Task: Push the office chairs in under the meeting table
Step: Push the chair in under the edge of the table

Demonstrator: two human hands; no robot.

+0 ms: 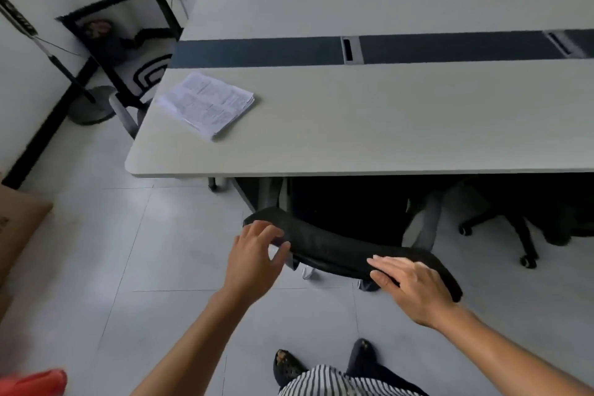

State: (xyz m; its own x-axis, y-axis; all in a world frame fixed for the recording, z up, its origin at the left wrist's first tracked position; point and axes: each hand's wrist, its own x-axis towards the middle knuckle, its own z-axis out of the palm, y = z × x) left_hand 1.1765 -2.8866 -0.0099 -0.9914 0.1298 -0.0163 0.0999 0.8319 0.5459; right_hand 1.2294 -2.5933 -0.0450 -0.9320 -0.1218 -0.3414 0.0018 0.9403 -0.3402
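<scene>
The person is standing at the near edge of the long pale-grey meeting tabletop, with both bare hands reaching forward to the black mesh-backed office chair.

Left hand: the grip is released — fingers are spread and curled loosely, hovering at the left end of the chair's curved top rail. Whether the fingertips are touching the rail cannot be told.

Right hand: the palm is lying flat on the right part of the same rail, fingers extended and pointing left; the grip is not clenching around anything.

The chair is sitting directly ahead of both hands, its seat lying in shadow under the tabletop edge and its backrest top standing just outside that edge. To the right of the right hand, a second black office chair is showing its star base and castors beneath the tabletop.

Ahead and to the left of the left hand, a stack of white printed papers is lying on the tabletop — near its left end. Beyond that end, a black-framed mesh chair is standing tilted by the wall.
</scene>
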